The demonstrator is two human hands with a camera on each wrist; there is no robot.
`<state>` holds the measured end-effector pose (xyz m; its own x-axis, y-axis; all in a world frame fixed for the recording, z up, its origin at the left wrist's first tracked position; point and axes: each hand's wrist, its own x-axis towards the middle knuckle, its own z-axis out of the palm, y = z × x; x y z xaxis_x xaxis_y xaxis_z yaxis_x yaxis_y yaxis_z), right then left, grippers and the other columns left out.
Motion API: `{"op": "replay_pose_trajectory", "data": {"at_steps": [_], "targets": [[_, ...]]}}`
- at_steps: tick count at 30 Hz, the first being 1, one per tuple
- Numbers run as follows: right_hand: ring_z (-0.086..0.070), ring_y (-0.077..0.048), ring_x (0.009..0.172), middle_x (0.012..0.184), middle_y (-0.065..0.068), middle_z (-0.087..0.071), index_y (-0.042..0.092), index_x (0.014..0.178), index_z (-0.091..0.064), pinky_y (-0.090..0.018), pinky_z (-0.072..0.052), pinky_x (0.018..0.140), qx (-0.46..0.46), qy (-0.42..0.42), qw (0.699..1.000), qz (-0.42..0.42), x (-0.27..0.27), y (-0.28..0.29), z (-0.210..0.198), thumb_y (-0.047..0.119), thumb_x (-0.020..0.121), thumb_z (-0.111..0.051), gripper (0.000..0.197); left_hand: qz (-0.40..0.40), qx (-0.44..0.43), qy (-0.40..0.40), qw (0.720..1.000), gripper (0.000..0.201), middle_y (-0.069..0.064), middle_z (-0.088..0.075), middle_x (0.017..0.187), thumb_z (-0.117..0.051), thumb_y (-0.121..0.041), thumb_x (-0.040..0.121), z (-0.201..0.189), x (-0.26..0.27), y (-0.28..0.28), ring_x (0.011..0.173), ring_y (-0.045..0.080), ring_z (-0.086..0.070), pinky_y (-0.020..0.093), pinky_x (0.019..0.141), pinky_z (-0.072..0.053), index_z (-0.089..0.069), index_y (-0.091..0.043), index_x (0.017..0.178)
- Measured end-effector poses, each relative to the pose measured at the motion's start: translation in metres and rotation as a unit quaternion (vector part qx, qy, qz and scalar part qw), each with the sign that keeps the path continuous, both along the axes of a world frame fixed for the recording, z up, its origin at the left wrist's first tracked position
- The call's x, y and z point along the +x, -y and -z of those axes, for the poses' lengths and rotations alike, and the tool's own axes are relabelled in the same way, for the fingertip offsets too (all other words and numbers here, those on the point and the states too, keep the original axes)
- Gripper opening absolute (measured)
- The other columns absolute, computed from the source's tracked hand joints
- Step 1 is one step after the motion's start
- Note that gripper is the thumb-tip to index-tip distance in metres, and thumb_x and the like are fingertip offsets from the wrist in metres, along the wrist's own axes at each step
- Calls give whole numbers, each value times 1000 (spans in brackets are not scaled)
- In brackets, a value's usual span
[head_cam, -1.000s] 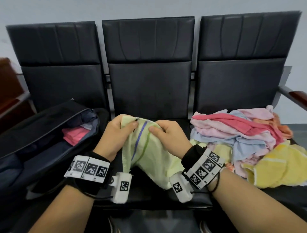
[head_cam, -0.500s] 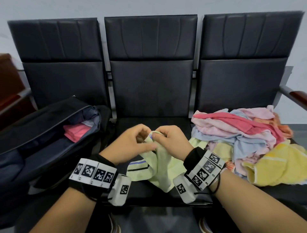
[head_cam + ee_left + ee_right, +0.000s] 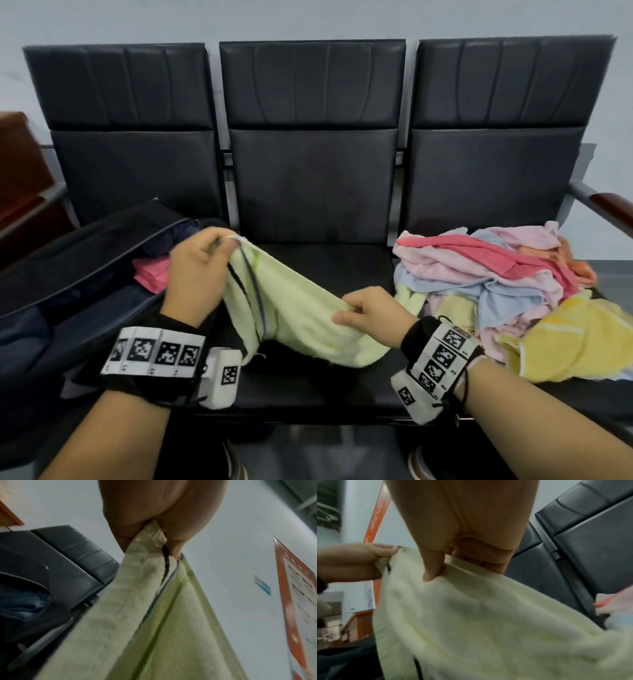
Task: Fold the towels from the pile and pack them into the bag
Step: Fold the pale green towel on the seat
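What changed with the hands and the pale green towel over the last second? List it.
The left hand and right hand, close together at one edge half a second ago, have drawn apart, stretching the pale green towel between them; both still pinch it. The towel pile and open bag stayed put.

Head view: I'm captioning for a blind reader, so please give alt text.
Left hand and right hand stretch a pale green striped towel over a black bench seat. An open dark bag lies left, a towel pile right.
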<state>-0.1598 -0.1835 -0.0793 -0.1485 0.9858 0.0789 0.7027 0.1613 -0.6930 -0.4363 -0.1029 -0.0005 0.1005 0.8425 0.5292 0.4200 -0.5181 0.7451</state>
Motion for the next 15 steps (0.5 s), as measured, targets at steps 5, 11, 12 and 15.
{"op": "replay_pose_trajectory", "data": {"at_steps": [5,11,12,15], "targets": [[-47,-2,54,51,12,-48,16,64,-60,-20,-32,56,-5,30,996,83,36,3,9,30,84,-74,29,-139,-1,112,984,14,-20,-65,69,-58,-35,89,-10,-62,-24,71,2,-55,31,72,-46,-70,-37,81],[-44,1,50,51,17,-49,25,63,-58,-13,-35,52,57,-120,983,124,38,-2,-10,23,83,-78,28,-141,-106,98,979,21,1,-68,77,-61,-21,94,22,-69,-35,76,16,-58,45,78,-53,-71,-25,75],[-43,1,50,52,18,-49,26,62,-57,-12,-35,51,63,-134,983,104,30,-3,-16,23,83,-78,29,-124,-133,75,980,20,7,-71,82,-61,-19,95,29,-64,-34,79,20,-61,50,83,-55,-72,-19,79],[-40,0,52,54,16,-46,23,63,-57,-13,-33,52,50,-153,986,46,5,-6,-27,24,83,-78,29,-61,-184,57,979,15,11,-72,93,-58,-13,98,40,-35,-25,88,25,-66,53,90,-54,-71,-17,93]]}}
